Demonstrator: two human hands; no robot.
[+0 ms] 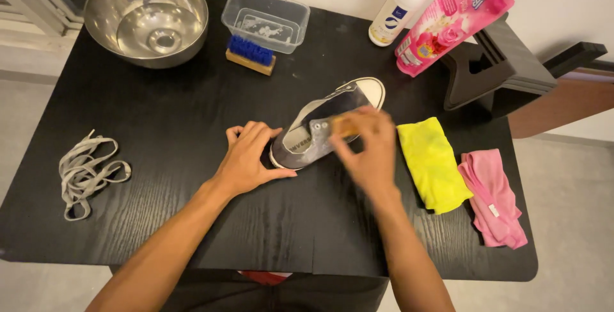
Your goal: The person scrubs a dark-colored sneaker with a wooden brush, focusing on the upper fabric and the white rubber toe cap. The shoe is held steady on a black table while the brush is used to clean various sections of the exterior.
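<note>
On table (pixel 160 126), left hand (pixel 251 155) steadies sneaker (pixel 326 126); right hand (pixel 368 152) holds brush (pixel 343 124)

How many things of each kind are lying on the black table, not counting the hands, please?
Steel bowl: 1
Clear plastic tub: 1
Brushes: 2, blue-bristled, wooden one in right hand
Sneaker, steadied by left hand: 1
Cloths: 2, yellow, pink
White bottle: 1
Pink pouch: 1
Grey laces: 1 bundle
Total: 10

Shiny metal bowl (pixel 146 16), clear plastic tub (pixel 265 20), matt wood-grain table (pixel 192 209), canvas shoe (pixel 326 126).
</note>
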